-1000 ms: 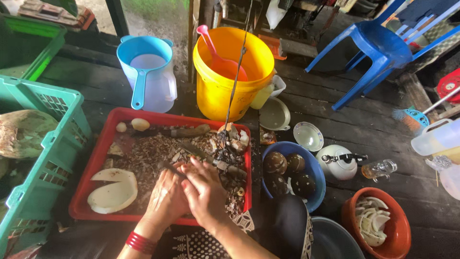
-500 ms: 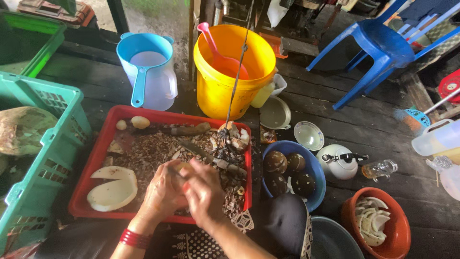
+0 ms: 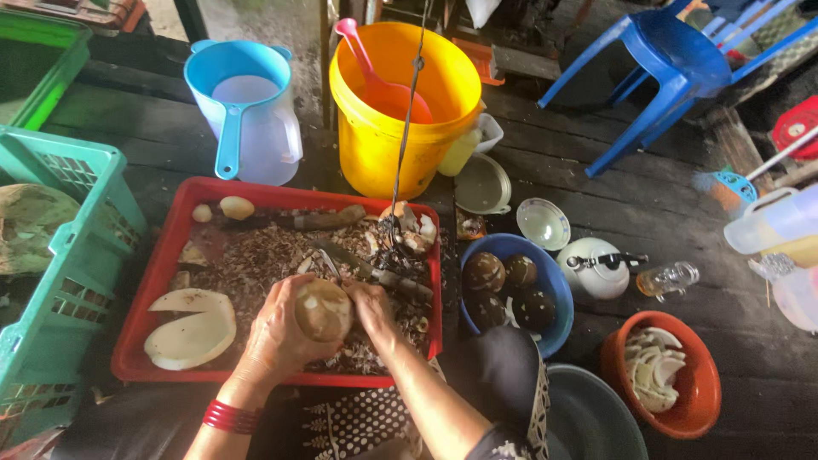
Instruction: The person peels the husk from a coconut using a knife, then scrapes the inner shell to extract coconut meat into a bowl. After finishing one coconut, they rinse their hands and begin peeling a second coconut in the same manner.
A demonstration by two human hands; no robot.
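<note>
My left hand (image 3: 277, 336) cups a round brown coconut piece (image 3: 324, 310) over a red tray (image 3: 162, 273) full of brown shell shavings. My right hand (image 3: 372, 308) is closed against the right side of that piece; whether it grips a tool there I cannot tell. A knife-like blade (image 3: 366, 271) lies just beyond my hands on the shavings. Two white coconut-flesh slabs (image 3: 192, 328) lie at the tray's near left.
A blue bowl (image 3: 554, 290) with dark coconut halves sits right of the tray, an orange bowl (image 3: 682, 417) of white pieces further right. Behind stand a yellow bucket (image 3: 383, 145), a blue jug (image 3: 247, 111), a blue plastic chair (image 3: 673, 68). Green crates (image 3: 68, 247) at left.
Both hands have drawn together and lifted the round coconut piece up off the shavings; the left hand now cups it from below, turned toward me.
</note>
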